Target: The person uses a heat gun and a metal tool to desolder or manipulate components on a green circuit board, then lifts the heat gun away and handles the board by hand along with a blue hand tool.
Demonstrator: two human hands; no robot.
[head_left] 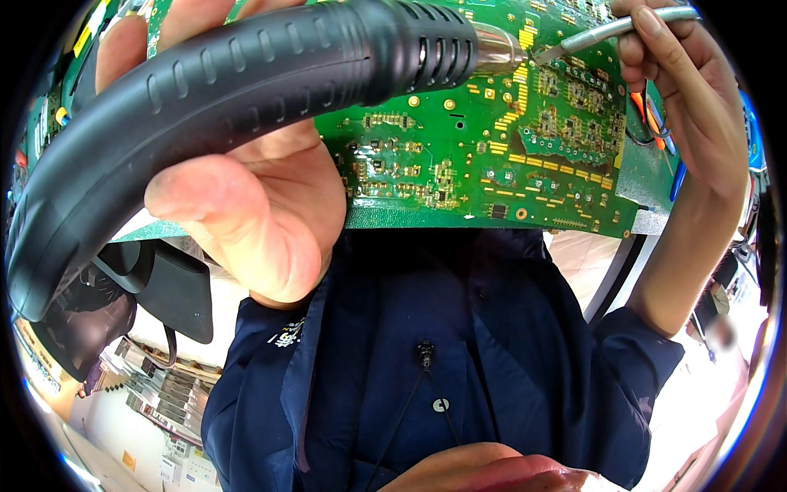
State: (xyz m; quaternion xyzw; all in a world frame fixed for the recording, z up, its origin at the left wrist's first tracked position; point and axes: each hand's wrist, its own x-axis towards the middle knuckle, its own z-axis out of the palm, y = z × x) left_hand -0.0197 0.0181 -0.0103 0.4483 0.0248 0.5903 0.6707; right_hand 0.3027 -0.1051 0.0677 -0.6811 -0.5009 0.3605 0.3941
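My left hand (270, 217) is closed around the thick black handle of a hot-air tool (246, 74), which arcs across the upper left of the view. Its metal nozzle (496, 51) points rightward, low over a green circuit board (459, 180) with gold pads and small components. At the upper right, my right hand (689, 98) grips a slim silver tool, apparently tweezers (597, 31), whose tip meets the board just beside the nozzle. The handle hides part of my left fingers and of the board.
A green mat (643, 209) lies under the board, with orange and blue hand tools (648, 119) and dark cables beside my right hand. The bench's near edge runs just in front of my body. A black chair (176, 291) stands below at the left, with shelving (168, 394) beyond it.
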